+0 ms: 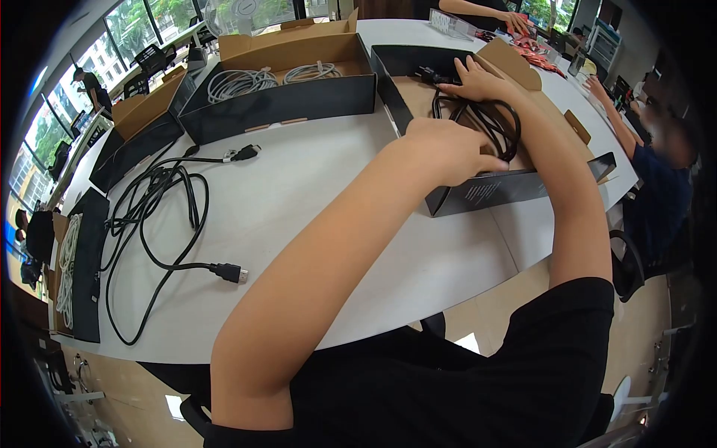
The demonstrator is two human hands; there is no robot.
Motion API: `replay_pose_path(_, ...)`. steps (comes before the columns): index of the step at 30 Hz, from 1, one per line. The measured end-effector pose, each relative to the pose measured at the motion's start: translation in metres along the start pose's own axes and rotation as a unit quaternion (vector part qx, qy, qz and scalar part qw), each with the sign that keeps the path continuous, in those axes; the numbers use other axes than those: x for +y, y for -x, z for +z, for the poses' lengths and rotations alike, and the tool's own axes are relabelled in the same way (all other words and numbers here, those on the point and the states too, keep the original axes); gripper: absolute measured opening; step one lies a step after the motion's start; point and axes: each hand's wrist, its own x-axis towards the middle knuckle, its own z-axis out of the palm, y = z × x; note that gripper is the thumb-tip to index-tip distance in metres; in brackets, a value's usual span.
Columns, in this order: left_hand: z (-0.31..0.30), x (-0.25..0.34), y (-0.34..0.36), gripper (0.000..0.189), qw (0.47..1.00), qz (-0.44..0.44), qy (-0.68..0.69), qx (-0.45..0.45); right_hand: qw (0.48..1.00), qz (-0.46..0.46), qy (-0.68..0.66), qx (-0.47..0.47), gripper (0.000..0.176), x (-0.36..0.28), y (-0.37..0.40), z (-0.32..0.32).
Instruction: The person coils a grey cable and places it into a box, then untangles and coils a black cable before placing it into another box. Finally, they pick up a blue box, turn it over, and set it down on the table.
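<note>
A coiled black cable (pixel 511 128) lies in the open black cardboard box (pixel 489 190) at the right, with a dark plug end (pixel 429 75) toward the far left corner. My left hand (pixel 447 151) reaches over the box's near left side, its fingers closed around the near part of the coil. Beyond it, my right hand (pixel 479 82) rests at the coil's far side, fingers spread and thumb near the cable. A loose tangled black cable (pixel 175 175) with an HDMI-type connector (pixel 228 272) lies on the white table (pixel 328 194), left of my arms.
Another open black box (pixel 284 112) at the back holds grey coiled cables (pixel 243 84). Two more boxes line the left edge, one holding a light cable bundle (pixel 69 269). A person's hand (pixel 515 21) is near red items (pixel 534 56) at the far right; another person sits at right.
</note>
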Motion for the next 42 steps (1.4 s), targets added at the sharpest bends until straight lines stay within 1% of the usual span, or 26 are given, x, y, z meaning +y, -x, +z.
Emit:
replay_pose_path(2,0.002,-0.003,-0.008,0.046,0.993,-0.02,-0.118,-0.022,0.998,0.023,-0.019,-0.063,0.102,0.001,0.003,-0.016)
replay_pose_path(3,0.003,-0.003,-0.013,0.043,0.989,-0.028,-0.139,-0.05,0.995,0.036,-0.028,-0.094,0.103,0.002,0.004,-0.025)
replay_pose_path(5,-0.006,0.005,-0.014,0.038,0.977,-0.043,-0.182,-0.104,0.992,0.032,-0.037,-0.112,0.106,0.006,0.008,-0.037)
replay_pose_path(6,-0.003,0.001,-0.014,0.037,0.98,0.006,-0.187,-0.071,0.991,0.031,-0.041,-0.12,0.107,0.008,0.011,-0.041)
replay_pose_path(7,0.005,-0.01,-0.014,0.037,0.979,0.053,-0.192,-0.038,0.988,0.025,0.001,-0.154,0.111,0.001,0.021,-0.051)
replay_pose_path(8,0.007,-0.013,-0.01,0.037,0.975,0.1,-0.196,-0.008,0.985,0.043,0.035,-0.166,0.112,-0.006,0.027,-0.049)
replay_pose_path(9,0.009,-0.01,-0.012,0.064,0.998,0.006,-0.046,-0.03,0.982,0.055,0.015,-0.177,0.112,-0.011,0.032,-0.05)
replay_pose_path(10,0.01,-0.011,-0.012,0.051,0.995,0.027,-0.093,-0.008,0.979,0.067,-0.005,-0.191,0.111,-0.016,0.039,-0.051)
replay_pose_path(11,0.013,-0.013,-0.013,0.042,0.989,0.048,-0.138,0.016,0.982,0.072,-0.037,-0.17,0.111,-0.018,0.041,-0.045)
replay_pose_path(12,0.016,-0.016,-0.012,0.038,0.98,0.068,-0.18,0.04,0.984,0.076,-0.067,-0.149,0.11,-0.02,0.039,-0.033)
replay_pose_path(13,0.019,-0.017,-0.01,0.036,0.977,0.089,-0.156,0.114,0.984,0.08,-0.097,-0.128,0.109,-0.021,0.035,-0.021)
replay_pose_path(15,0.029,-0.02,0.002,0.036,0.952,0.133,-0.109,0.254,0.996,0.056,-0.058,-0.048,0.103,-0.02,0.027,0.003)
replay_pose_path(17,0.038,-0.023,0.012,0.033,0.92,0.18,-0.049,0.345,0.999,0.018,-0.029,0.043,0.094,-0.023,0.04,0.002)
replay_pose_path(18,0.043,-0.024,0.016,0.034,0.899,0.204,-0.018,0.386,0.994,-0.014,-0.041,0.099,0.094,-0.019,0.037,0.004)
replay_pose_path(20,0.039,-0.021,0.03,0.032,0.919,0.197,0.022,0.341,0.973,-0.076,-0.063,0.209,0.094,-0.01,0.025,0.012)
replay_pose_path(21,0.036,-0.019,0.034,0.031,0.927,0.192,0.041,0.319,0.976,-0.014,-0.107,0.187,0.091,-0.012,0.021,0.016)
replay_pose_path(24,0.033,-0.019,0.036,0.029,0.935,0.183,0.02,0.303,0.977,0.026,-0.119,0.173,0.093,-0.017,0.017,0.028)
replay_pose_path(27,0.035,-0.016,0.043,0.029,0.923,0.197,0.028,0.328,0.95,0.022,-0.197,0.243,0.093,-0.01,0.012,0.04)
replay_pose_path(30,0.039,-0.017,0.045,0.028,0.923,0.196,0.024,0.331,0.931,0.012,-0.246,0.269,0.094,-0.009,0.013,0.046)
replay_pose_path(31,0.04,-0.017,0.046,0.027,0.92,0.197,0.028,0.337,0.939,0.02,-0.252,0.233,0.101,-0.009,0.016,0.044)
replay_pose_path(34,0.043,-0.019,0.048,0.027,0.909,0.206,0.043,0.359,0.975,0.098,-0.185,0.08,0.111,-0.013,0.008,0.04)
replay_pose_path(35,0.044,-0.019,0.049,0.026,0.905,0.212,0.049,0.366,0.981,0.1,-0.167,0.018,0.119,-0.013,0.006,0.037)
replay_pose_path(38,0.047,-0.019,0.053,0.026,0.901,0.21,0.055,0.377,0.98,0.12,-0.152,-0.039,0.122,-0.012,-0.002,0.034)
replay_pose_path(39,0.047,-0.019,0.055,0.027,0.901,0.205,0.054,0.378,0.979,0.109,-0.167,-0.048,0.127,-0.01,-0.004,0.037)
replay_pose_path(42,0.051,-0.023,0.059,0.026,0.899,0.208,0.035,0.384,0.989,0.049,-0.102,-0.092,0.099,0.002,-0.016,0.053)
